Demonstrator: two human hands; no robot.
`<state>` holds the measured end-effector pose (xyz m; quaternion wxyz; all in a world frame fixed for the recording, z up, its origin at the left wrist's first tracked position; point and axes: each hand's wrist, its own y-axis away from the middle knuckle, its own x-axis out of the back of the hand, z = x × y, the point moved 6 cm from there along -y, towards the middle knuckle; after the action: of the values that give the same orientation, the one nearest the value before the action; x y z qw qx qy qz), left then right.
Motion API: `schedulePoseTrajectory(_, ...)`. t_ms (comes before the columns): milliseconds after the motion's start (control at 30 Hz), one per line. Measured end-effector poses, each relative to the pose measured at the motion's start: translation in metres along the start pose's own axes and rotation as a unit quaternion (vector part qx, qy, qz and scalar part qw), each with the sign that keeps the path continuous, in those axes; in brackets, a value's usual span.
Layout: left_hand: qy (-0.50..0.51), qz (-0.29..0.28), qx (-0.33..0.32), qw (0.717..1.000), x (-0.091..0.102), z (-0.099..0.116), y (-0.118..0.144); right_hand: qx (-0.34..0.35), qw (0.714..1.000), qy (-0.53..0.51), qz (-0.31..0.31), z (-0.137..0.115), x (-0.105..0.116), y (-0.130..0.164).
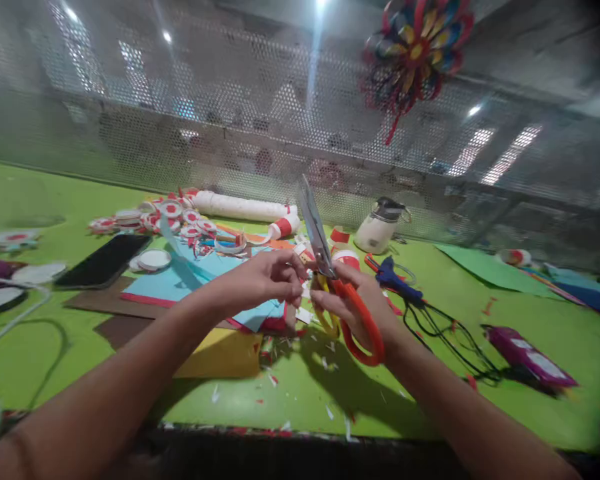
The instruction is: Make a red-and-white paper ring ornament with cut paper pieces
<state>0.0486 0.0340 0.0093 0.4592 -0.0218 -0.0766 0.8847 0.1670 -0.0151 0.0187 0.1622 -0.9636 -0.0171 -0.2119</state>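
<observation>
Head view, one frame. I see the right hand (360, 307) wrapped around the orange handles of the scissors (330, 273), fingers through the loops and closed on them; the blades point up and away from me and look shut or nearly shut, tips just in front of the mesh wall (230, 120). The left hand (270, 277) sits just beside the scissors' pivot, fingertips pinched narrow on a small white-and-red paper piece (306, 288); the piece is too small and blurred for me to tell its shape. Both hands hover above the green table (480, 313), over a stack of coloured paper sheets (215, 293): light blue on top, red edge and brown below, a yellow sheet nearest me. Small paper scraps (275, 380) lie scattered on the table under and in front of the hands. To the left of the sheets lies a black phone (105, 261), face up, with a white disc (153, 260) just beside it. Behind, a cluster of red-and-white paper rosettes (170, 217) and a long white tube (245, 208) lie near the mesh. To the right of the scissors I note a white jar (377, 230), a blue glue gun (397, 280) with a black cord trailing right, and a purple packet (530, 357). A multicoloured paper pinwheel (417, 53) hangs on the mesh above.
</observation>
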Motion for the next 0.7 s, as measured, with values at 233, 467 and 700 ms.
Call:
schedulePoseTrajectory(233,0.017,0.117,-0.025,0.993,0.001,-0.003,-0.002,0.028,0.999,-0.005,0.038,-0.006,0.001,0.007)
schedulePoseTrajectory(467,0.033,0.116,0.013,0.993,-0.001,-0.019,-0.004,0.043,0.994,-0.027,0.096,0.002,0.005,0.009)
schedulePoseTrajectory(700,0.101,0.137,0.030,0.985,-0.003,-0.023,-0.004,0.034,0.994,-0.039,0.096,0.006,0.002,0.005)
